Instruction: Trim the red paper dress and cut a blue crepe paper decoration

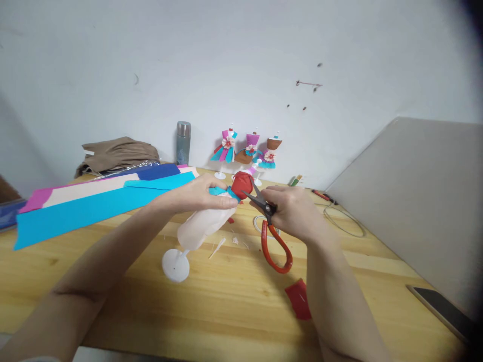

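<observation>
Between the near and far edges of the counter (241,317), your left hand (199,196) clasped one mannequin (207,226), likely light, crushable-skirted, best held at the waist; your right hand (296,211) gripped scissors (268,208).

Craft workspace, wooden table (234,306) against white wall (241,60), coloured strips (94,211), scissors (268,208), dressed miniature mannequins (252,141)

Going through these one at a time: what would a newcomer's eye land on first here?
Probably the red-handled scissors in the right hand, blades open at the red bodice of a small dress form that the left hand holds tilted. After that, likely the three dressed forms standing in a row before the wall, and the long bright-blue strip at the left.
</observation>
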### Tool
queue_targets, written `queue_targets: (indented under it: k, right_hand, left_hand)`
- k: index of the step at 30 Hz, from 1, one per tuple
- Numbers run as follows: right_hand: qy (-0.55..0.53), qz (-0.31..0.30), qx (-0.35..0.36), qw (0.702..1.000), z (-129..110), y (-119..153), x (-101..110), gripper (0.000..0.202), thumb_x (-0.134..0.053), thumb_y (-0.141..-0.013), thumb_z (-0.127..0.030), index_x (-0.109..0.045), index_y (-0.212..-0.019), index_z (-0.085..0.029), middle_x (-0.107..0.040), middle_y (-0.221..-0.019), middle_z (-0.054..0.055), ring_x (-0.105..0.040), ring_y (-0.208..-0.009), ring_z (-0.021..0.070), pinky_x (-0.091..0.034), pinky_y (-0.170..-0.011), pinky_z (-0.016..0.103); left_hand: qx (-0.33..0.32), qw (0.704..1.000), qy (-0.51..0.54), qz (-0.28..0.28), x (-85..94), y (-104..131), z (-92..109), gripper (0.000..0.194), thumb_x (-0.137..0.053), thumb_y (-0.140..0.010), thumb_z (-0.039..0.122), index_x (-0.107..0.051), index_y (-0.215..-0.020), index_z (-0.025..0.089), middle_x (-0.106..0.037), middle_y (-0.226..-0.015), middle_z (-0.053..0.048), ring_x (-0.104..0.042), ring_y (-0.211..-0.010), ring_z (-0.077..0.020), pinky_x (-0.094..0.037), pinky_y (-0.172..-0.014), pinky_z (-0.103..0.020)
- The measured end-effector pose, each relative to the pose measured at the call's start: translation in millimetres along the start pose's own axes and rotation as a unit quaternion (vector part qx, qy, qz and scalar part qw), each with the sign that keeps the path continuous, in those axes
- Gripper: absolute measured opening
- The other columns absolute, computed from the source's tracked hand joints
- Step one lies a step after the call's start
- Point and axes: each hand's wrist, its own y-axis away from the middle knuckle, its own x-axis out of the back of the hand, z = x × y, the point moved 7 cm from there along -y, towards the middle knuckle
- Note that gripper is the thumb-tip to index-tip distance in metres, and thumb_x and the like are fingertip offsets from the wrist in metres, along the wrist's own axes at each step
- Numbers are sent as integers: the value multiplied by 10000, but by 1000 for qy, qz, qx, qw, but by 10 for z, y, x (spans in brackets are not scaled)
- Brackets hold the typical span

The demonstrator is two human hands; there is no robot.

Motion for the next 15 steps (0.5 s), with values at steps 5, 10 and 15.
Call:
queue_targets:
  k: [5,10,15]
  right_hand:
    - [-30,9,-8,999,6,-1,19,345,-573,-935,-215,-473,-605,-234,-501,-552,-8,-383,-494,140,-282,-538,294]
    - [-143,17,-24,989,-2,24,99,341,-620,-927,-279,-513,-607,-230,-511,-551,-17,-397,-495,129,-301,-521,286]
    - [-302,183,-138,926,201,72,168,130,-709,-855,-352,-729,-816,-230,-466,-550,-53,-395,-505,135,-346,-536,300]
  left_hand:
    - [-4,1000,2,-8,6,3,26,389,-701,-802,539,-740,-772,153,-619,-743,-18,-520,-690,-145,-378,-619,-266]
    - [-5,1000,25,-7,23,-13,-20,403,-730,-809,547,-781,-884,154,-734,-900,-54,-640,-822,-189,-459,-698,-275]
    - [-34,997,65,-31,-31,-74,-73,408,-770,-819,486,-809,-1044,148,-816,-1089,-101,-740,-966,-236,-549,-805,-299]
